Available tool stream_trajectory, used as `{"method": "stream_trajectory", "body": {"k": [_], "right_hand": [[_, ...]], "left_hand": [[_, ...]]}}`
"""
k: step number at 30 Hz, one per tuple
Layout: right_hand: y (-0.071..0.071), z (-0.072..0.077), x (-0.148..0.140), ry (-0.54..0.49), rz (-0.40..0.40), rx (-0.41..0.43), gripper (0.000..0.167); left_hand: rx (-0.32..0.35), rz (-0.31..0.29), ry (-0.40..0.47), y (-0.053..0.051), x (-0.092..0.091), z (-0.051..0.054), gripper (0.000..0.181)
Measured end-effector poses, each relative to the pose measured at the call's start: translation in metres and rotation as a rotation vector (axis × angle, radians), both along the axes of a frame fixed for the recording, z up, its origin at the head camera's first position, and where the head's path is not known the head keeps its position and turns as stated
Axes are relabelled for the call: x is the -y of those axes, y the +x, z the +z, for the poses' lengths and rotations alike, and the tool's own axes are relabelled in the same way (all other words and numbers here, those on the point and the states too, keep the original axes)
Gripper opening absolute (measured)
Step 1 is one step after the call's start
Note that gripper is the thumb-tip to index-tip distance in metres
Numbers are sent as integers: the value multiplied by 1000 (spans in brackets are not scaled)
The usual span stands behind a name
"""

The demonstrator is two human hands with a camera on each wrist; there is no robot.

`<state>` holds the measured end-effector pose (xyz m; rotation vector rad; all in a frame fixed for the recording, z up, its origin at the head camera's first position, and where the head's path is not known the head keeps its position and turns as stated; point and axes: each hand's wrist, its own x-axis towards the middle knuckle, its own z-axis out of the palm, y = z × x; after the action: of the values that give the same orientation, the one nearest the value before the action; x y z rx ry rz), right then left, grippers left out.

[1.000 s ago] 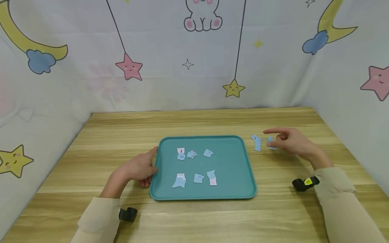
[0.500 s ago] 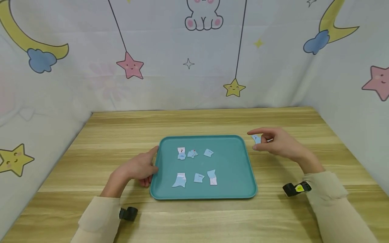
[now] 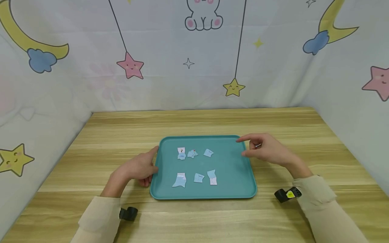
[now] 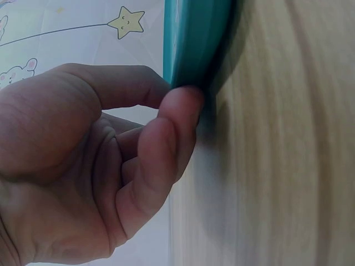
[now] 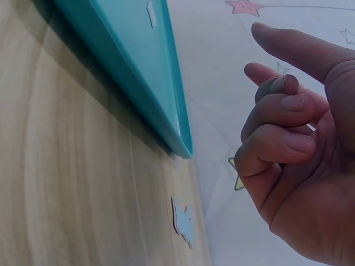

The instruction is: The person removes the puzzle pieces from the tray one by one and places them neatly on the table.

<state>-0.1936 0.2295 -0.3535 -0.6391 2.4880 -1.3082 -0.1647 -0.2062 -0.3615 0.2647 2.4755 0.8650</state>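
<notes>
A teal tray (image 3: 231,168) lies on the wooden table. My left hand (image 3: 139,167) holds its left rim, thumb and fingers at the edge; the left wrist view shows this hand (image 4: 111,160) with its fingertips against the tray's side (image 4: 191,50). My right hand (image 3: 267,148) hovers at the tray's upper right edge, index finger and thumb extended and apart, nothing between them. In the right wrist view the other fingers of that hand (image 5: 299,149) are curled. A light-blue puzzle piece (image 5: 183,224) lies on the table beside the tray, hidden behind the right hand in the head view.
Several small light-blue and pinkish pieces lie on the tray in two rows, among them one at the upper left (image 3: 181,153) and one at the lower right (image 3: 212,177). A white printed cloth (image 3: 164,91) encloses the table's back and sides.
My right hand has moved left, from over the loose pieces right of the tray to the tray's right edge. The left hand and the pieces on the tray have stayed put.
</notes>
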Motion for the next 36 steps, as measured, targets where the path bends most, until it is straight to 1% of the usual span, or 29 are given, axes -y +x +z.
{"method": "stream_trajectory", "body": {"k": [5, 10, 15, 26, 33, 36], "right_hand": [[2, -3, 8, 14, 33, -13, 47], [3, -7, 15, -3, 64, -3, 47], [6, -7, 23, -2, 102, 10, 47], [9, -16, 39, 58, 162, 21, 47], [11, -18, 45, 75, 200, 67, 49], [12, -20, 47, 80, 206, 92, 49]], "left_hand": [[-3, -3, -5, 0, 0, 0, 85], [-4, -4, -4, 0, 0, 0, 85], [-5, -5, -3, 1, 0, 0, 84], [0, -11, 1, 2, 0, 3, 84], [4, -8, 1, 2, 0, 3, 84], [2, -18, -5, 2, 0, 3, 84]]}}
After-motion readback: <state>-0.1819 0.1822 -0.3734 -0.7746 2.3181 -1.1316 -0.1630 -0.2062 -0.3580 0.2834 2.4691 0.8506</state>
